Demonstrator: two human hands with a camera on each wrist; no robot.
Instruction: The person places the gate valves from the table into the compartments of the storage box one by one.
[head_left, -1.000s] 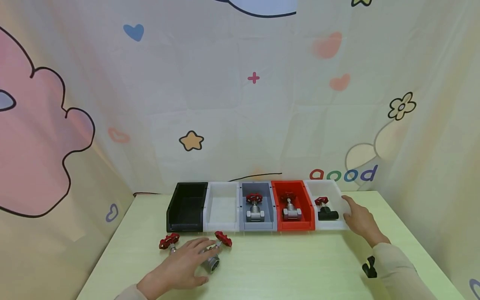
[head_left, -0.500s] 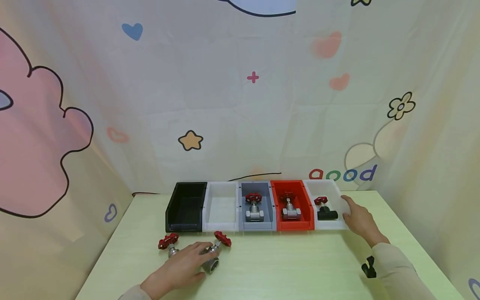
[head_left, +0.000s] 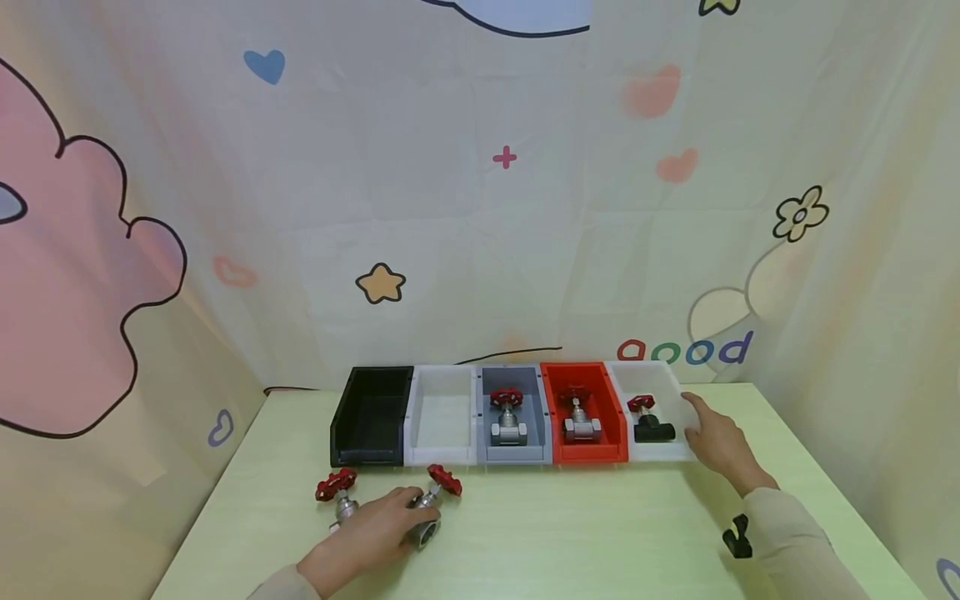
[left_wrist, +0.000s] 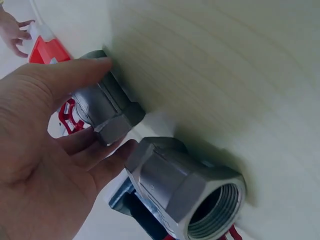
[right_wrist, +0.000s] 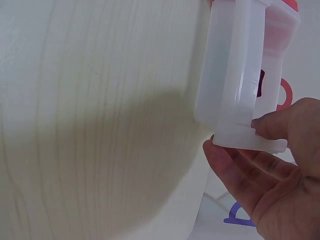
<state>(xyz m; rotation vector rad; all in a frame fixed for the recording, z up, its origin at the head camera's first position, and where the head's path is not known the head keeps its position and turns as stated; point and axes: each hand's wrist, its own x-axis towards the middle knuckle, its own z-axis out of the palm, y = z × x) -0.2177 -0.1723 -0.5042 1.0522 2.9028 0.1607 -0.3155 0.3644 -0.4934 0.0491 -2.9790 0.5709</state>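
Left hand on loose gate valve, right hand on end bin

Nearest the camera, the left hand pinches a steel gate valve by its body, thumb on one side, fingers on the other. The valve lies tilted, low at the tabletop; contact with the wood: cannot tell. A second steel valve with a red handwheel sits just to its left.

Beyond, five bins in a row, left to right: black bin, white bin, grey-blue bin, red bin, right-end white bin. Grey-blue and red each contain one upright metal valve with red handwheel; the right-end one contains a black-bodied valve. The right hand pinches that bin's outer wall between thumb and fingers.

Behind: printed curtain.
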